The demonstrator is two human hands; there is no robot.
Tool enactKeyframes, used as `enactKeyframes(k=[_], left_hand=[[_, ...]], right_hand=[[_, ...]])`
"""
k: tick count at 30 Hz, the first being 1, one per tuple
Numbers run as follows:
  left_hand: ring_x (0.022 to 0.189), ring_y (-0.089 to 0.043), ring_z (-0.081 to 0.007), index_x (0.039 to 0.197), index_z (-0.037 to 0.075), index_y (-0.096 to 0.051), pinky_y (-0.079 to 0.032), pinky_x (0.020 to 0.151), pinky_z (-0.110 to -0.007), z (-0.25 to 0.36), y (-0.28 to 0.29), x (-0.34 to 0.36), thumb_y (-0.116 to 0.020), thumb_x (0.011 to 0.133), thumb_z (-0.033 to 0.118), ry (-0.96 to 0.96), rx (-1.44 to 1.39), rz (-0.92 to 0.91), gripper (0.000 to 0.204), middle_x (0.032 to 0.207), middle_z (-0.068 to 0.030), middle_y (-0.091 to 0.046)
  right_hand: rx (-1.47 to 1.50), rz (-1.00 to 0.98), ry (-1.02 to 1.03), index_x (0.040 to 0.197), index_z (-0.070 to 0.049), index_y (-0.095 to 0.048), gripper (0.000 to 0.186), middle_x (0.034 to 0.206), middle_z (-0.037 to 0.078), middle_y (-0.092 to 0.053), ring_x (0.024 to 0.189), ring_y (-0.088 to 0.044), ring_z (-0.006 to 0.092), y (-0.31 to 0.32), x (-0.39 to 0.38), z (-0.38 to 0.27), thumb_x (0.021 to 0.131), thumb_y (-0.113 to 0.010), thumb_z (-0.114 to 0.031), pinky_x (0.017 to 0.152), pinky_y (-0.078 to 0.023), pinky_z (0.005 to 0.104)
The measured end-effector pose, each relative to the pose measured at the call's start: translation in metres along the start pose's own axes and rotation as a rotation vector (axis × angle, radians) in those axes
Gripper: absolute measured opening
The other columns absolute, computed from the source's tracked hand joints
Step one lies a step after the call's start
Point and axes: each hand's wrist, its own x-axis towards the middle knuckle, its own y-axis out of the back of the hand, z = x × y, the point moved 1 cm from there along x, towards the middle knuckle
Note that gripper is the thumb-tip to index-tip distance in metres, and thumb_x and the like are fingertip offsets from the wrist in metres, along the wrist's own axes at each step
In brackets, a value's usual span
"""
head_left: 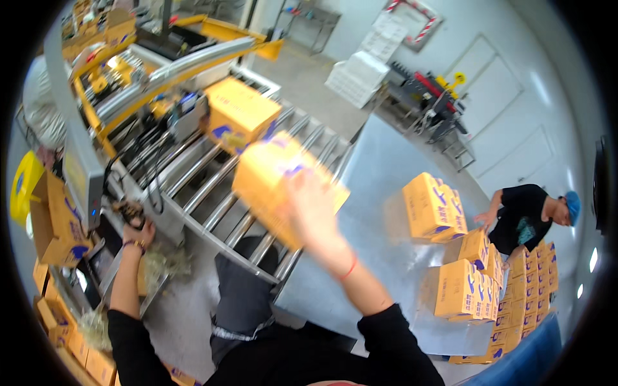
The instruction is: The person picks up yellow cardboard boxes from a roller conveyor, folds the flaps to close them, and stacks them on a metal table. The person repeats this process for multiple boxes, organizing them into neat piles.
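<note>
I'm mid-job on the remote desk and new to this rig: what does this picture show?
No robot here: these are a person's bare hands, seen by a fisheye camera on their head, so straight edges bend. The right hand is against an orange box over the roller conveyor; blur hides whether it grips. The left hand is at a dark item beside the conveyor, too unclear to name. Another box sits farther along the conveyor. More boxes stand on the metal table at right, near a co-worker.

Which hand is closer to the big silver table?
Right. The right hand is on a box near the table's edge; the left hand is farther away, across the rollers.
</note>
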Motion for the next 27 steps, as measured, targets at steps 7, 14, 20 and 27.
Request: enactKeyframes(k=[7,14,20,27], left_hand=[[0.091,-0.066,-0.0329,0.089,0.009,-0.068,-0.053,0.079,-0.046,0.012,-0.003,0.015,-0.064,0.081,0.026,-0.068,-0.002,0.007,0.019,0.094,-0.0098,-0.07],[0.089,-0.066,-0.0327,0.085,0.008,-0.069,-0.051,0.078,-0.047,-0.023,-0.029,0.005,-0.064,0.08,0.027,-0.079,-0.011,-0.026,0.02,0.09,-0.0099,-0.07],[0.098,-0.064,-0.0358,0.104,0.009,-0.062,-0.052,0.087,-0.045,-0.044,-0.024,0.005,-0.06,0.085,0.033,-0.09,0.111,-0.027,0.031,0.102,-0.0135,-0.069],[0.074,-0.067,-0.0361,0.072,0.002,-0.069,-0.056,0.068,-0.047,0.031,0.052,0.017,-0.066,0.079,0.021,-0.025,-0.009,-0.042,0.021,0.075,-0.0162,-0.067]], right_hand=[[0.135,-0.119,-0.112,0.149,-0.019,-0.039,0.09,0.146,0.021,-0.038,0.133,-0.034,0.0499,0.026,-0.024,0.022,0.073,-0.075,-0.051,0.104,-0.031,0.0652],[0.086,-0.139,-0.327,0.143,-0.017,-0.049,0.085,0.145,0.021,-0.039,0.133,-0.034,0.0444,0.073,-0.148,0.075,0.071,-0.077,-0.052,0.104,-0.031,0.0554],[-0.049,-0.133,-0.692,0.145,-0.015,-0.047,0.088,0.15,0.023,-0.038,0.137,-0.033,0.0447,0.099,-0.317,0.179,0.072,-0.077,-0.053,0.111,-0.026,0.0564],[-0.21,-0.373,-1.22,0.152,-0.022,-0.036,0.093,0.153,0.023,-0.034,0.139,-0.035,0.0415,0.139,-0.446,0.309,0.072,-0.078,-0.046,0.112,-0.029,0.0566]])
